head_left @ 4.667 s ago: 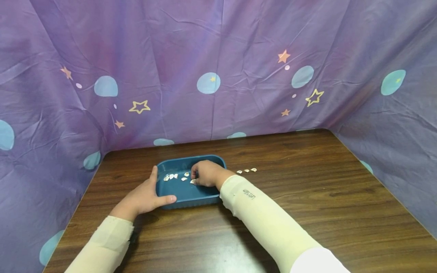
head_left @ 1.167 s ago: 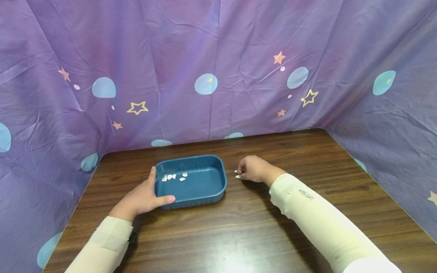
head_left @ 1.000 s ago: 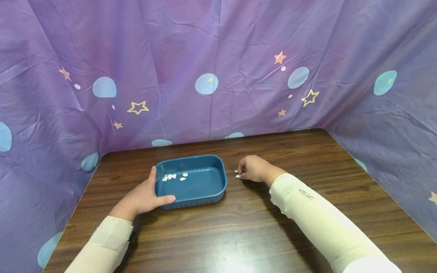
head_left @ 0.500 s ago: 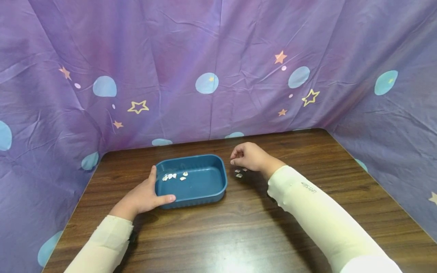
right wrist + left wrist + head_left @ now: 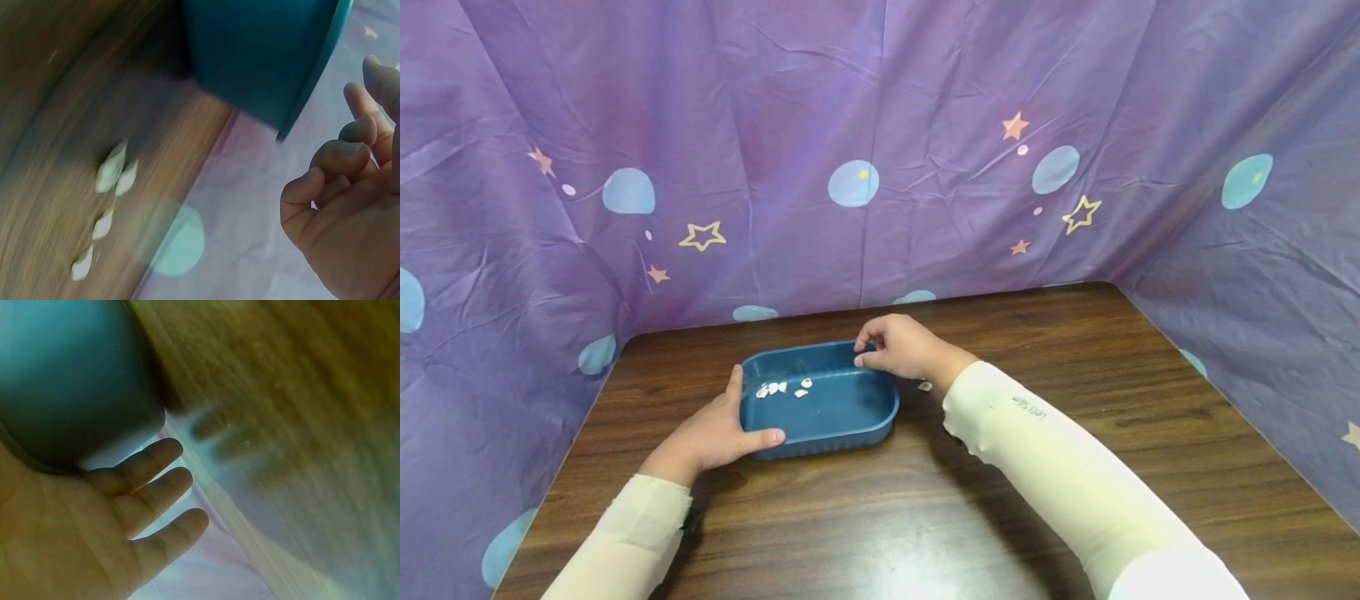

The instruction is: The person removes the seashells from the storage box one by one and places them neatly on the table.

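Note:
A blue rectangular tray stands on the table with several small white seashells at its left and middle. My left hand rests against the tray's left end, thumb over the front rim. In the left wrist view its fingers are straight and spread beside the tray wall. My right hand is over the tray's back right corner, holding nothing, its fingers loosely bent. In the right wrist view several shells lie in a row on the table beside the tray; in the head view my right hand hides most of them.
The brown wood-grain table reaches to the purple curtain printed with stars and blobs, which hangs behind and on both sides. The table's far edge runs close behind the tray.
My right hand came out of the tray, set a shell with the others on the table, let go and moved back left over the tray. My left hand has stayed at the tray.

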A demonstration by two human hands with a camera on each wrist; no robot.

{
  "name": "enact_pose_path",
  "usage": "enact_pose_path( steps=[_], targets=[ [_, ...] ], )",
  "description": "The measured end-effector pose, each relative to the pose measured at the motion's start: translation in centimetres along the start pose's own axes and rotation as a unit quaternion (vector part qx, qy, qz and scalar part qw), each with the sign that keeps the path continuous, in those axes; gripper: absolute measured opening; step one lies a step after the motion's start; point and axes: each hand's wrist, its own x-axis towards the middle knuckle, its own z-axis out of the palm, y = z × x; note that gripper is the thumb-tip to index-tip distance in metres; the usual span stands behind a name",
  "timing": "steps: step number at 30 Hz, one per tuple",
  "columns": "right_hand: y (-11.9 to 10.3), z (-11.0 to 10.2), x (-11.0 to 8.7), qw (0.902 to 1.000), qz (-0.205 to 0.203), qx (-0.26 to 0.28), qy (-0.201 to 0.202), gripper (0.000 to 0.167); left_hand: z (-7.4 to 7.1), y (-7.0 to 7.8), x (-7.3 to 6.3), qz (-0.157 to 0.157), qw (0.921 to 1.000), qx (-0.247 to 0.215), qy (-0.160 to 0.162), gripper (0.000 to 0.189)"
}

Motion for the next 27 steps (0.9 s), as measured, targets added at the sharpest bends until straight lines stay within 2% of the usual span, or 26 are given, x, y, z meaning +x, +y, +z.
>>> enact_pose_path(
  steps=[5, 14, 27],
  targets=[
    [-1.2, 1.3, 0.8, 0.9999, -0.004, -0.006, -0.013, 0.014, 0.1, -0.1, 0.1, -0.003, 1.0000, -0.001, -0.002, 0.141],
    [-2.1, 3.8, 1.8, 0.9995, -0.012, 0.017, -0.022, 0.014, 0.2, -0.3, 0.2, -0.008, 0.9999, -0.001, -0.007, 0.142],
    [-2.8, 5.8, 3.0, 0.9995, 0.005, 0.031, -0.009, 0.014, 0.0, -0.2, 0.2, 0.000, 1.0000, 0.007, -0.003, 0.141]
  ],
)
